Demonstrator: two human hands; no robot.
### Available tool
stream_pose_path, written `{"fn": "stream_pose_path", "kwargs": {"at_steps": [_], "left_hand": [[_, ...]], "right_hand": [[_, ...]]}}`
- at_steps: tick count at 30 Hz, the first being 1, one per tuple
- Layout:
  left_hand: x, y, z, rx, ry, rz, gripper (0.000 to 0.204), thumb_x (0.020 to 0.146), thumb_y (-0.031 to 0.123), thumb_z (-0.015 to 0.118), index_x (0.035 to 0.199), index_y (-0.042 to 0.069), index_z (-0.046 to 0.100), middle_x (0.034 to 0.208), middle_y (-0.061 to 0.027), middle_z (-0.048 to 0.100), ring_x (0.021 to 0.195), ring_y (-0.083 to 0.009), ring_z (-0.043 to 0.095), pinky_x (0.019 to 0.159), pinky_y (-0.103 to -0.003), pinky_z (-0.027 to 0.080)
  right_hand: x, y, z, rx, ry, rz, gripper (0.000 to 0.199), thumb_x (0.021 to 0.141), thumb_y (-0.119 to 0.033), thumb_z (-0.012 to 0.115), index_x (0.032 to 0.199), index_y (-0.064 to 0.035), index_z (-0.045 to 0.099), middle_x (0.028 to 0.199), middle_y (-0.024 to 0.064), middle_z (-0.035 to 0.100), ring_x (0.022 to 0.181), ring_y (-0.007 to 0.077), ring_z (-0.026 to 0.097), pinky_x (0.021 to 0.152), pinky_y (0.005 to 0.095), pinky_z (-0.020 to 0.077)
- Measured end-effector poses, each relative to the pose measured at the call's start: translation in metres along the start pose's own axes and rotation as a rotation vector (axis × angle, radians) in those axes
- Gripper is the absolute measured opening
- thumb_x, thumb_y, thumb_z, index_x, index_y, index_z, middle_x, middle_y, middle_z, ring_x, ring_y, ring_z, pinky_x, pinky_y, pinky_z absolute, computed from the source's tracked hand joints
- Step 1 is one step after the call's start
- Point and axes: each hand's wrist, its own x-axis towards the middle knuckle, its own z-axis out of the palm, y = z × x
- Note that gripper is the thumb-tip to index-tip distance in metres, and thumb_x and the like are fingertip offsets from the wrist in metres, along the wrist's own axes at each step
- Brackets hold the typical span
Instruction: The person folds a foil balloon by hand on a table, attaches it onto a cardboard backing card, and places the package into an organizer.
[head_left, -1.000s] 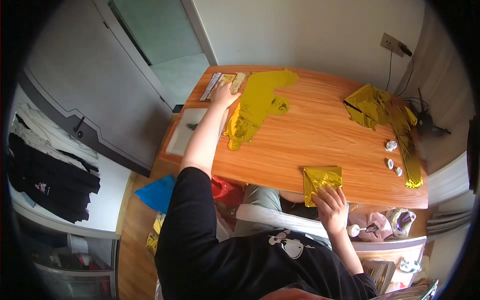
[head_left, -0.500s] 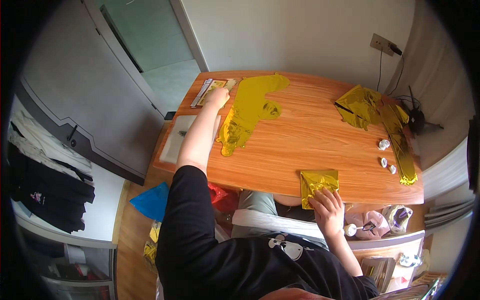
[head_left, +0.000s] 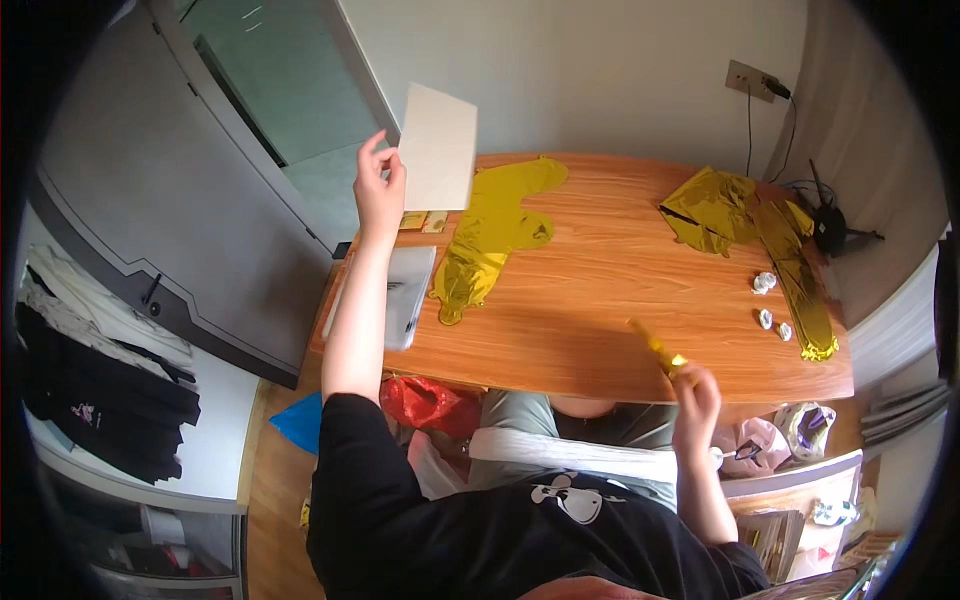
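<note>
1. At the left, you see a grey door (head_left: 205,215) with a dark handle (head_left: 150,290).
2. Below it, lower left of the frame, you have black clothing (head_left: 100,400).
3. Upper right, you see a wall socket (head_left: 744,80) holding a black plug (head_left: 777,89).
4. Below that, you find a black device (head_left: 832,228).
5. Low in the frame, you have a red bag (head_left: 432,406) left of centre and a pink bag (head_left: 762,440) at right.

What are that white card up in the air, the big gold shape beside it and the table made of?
White card: probably matte paper or thin cardboard; it looks flat and dull, without glints.
Gold shape: likely thin plastic foil, shiny like metal; see its wrinkles and bright reflections.
Table: wood or a wood-look coating, smooth; streaky grain shows, but I can't tell which.
</note>
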Motion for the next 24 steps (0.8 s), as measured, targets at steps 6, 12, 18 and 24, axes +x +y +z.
{"fn": "stream_pose_path", "kwargs": {"at_steps": [6, 12, 18, 24], "left_hand": [[-0.106, 0.078, 0.049, -0.553, -0.399, -0.353, 0.032, 0.103, 0.004, 0.055, 0.135, 0.005, 0.057, 0.096, -0.0003, 0.064, 0.089, -0.0077, 0.058, 0.082, -0.023, 0.047], [-0.214, 0.158, 0.083, -0.610, -0.776, -0.634, 0.048, 0.097, -0.001, 0.055, 0.145, 0.002, 0.049, 0.097, -0.0036, 0.065, 0.086, -0.0109, 0.059, 0.080, -0.026, 0.049], [-0.226, 0.163, 0.100, -0.781, -0.951, -0.745, 0.033, 0.090, 0.007, 0.061, 0.120, -0.005, 0.067, 0.104, -0.0093, 0.073, 0.091, -0.0130, 0.065, 0.081, -0.029, 0.051], [-0.196, 0.179, 0.097, -0.543, -1.143, -0.742, 0.036, 0.086, 0.005, 0.062, 0.120, -0.007, 0.066, 0.092, -0.0088, 0.073, 0.078, -0.0137, 0.066, 0.066, -0.029, 0.054]], "right_hand": [[0.060, -0.059, 0.001, 1.182, -0.042, 0.610, 0.044, 0.109, -0.032, 0.050, 0.146, -0.0069, 0.047, 0.145, 0.0118, 0.056, 0.135, 0.0301, 0.053, 0.117, 0.0471, 0.0406], [0.080, -0.036, 0.043, 1.264, -0.103, 0.641, 0.041, 0.108, -0.030, 0.052, 0.144, -0.0103, 0.048, 0.147, 0.0130, 0.055, 0.133, 0.0322, 0.055, 0.116, 0.0495, 0.0410], [0.076, -0.013, 0.047, 1.253, -0.020, 0.621, 0.035, 0.106, -0.027, 0.057, 0.138, -0.0136, 0.054, 0.137, 0.0085, 0.063, 0.127, 0.0269, 0.060, 0.112, 0.0470, 0.0452], [0.076, 0.003, 0.037, 1.296, -0.071, 0.614, 0.044, 0.107, -0.027, 0.054, 0.148, -0.0179, 0.041, 0.143, 0.0066, 0.055, 0.131, 0.0278, 0.056, 0.109, 0.0492, 0.0463]]}}
